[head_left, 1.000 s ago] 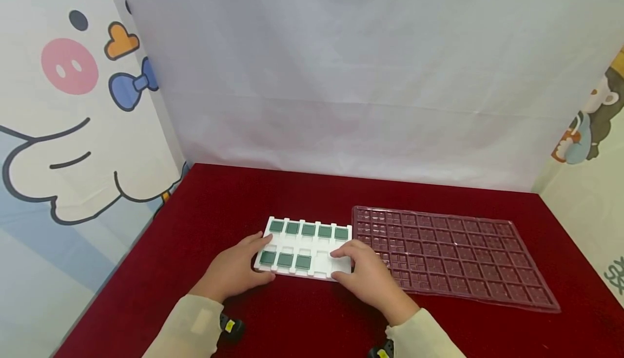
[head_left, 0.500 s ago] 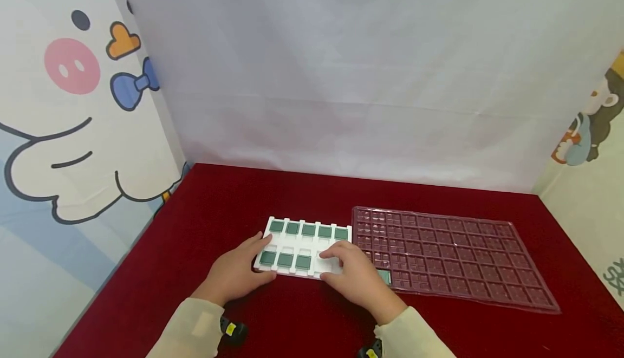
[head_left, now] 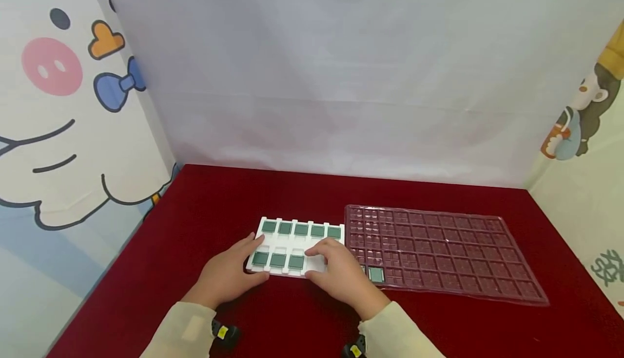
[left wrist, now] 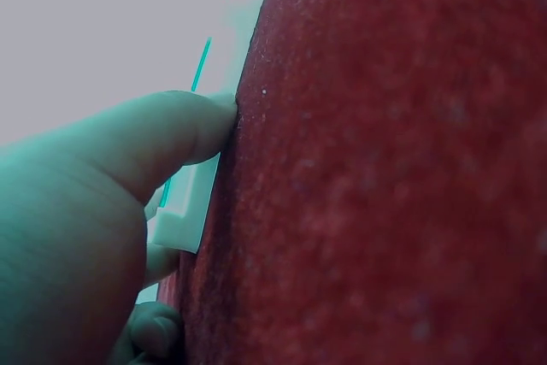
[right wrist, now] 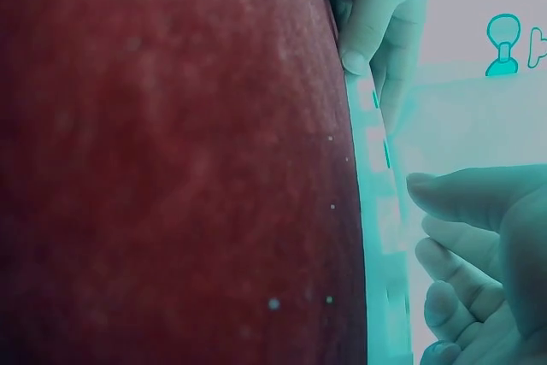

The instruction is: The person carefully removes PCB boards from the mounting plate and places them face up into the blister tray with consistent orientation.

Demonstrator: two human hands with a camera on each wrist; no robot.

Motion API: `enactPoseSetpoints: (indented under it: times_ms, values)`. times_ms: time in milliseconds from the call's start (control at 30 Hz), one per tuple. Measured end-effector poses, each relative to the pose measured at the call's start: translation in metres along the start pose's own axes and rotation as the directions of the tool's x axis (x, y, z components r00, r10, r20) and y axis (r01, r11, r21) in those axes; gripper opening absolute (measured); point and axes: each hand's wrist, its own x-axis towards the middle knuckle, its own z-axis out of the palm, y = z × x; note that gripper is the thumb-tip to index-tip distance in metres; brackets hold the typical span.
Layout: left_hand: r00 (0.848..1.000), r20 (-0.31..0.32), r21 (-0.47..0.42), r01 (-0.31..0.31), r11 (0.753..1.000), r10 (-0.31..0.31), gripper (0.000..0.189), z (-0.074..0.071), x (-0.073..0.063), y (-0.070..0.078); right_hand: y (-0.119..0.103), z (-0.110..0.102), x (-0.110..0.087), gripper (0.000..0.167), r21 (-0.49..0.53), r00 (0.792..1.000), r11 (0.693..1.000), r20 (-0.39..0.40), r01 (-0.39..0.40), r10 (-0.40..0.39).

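A white slotted tray (head_left: 292, 242) lies flat, with green square tiles (head_left: 296, 262) in a full back row and in the left part of its front row. My left hand (head_left: 221, 274) grips its left end, thumb on the near edge as the left wrist view also shows. Over the right part of the front row is my right hand (head_left: 343, 277), thumb and index finger apart; in the right wrist view nothing shows between them. It hides the slots beneath. Another green tile (head_left: 376, 274) sits in the clear compartment tray (head_left: 480, 296), beside a partly hidden one.
The clear tray's many square compartments stretch right, its left side next to the white tray. A dark red cloth (head_left: 283, 325) covers the table. Behind stands a pale curtain (head_left: 331, 87), with cartoon-printed panels at both sides.
My right hand has moved left along the front row, uncovering the green tile in the clear tray. My left hand keeps its place on the white tray. The head view has shifted slightly.
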Motion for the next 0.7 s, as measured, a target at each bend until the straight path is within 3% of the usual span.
enactPoseSetpoints:
  times_ms: [700]
  values:
    - [1.000,-0.004,-0.013,-0.003,1.000,0.003,0.084,-0.003,-0.002,0.000,-0.008,0.012,0.010,0.034,0.001,1.000,1.000,0.020,-0.015,0.015]
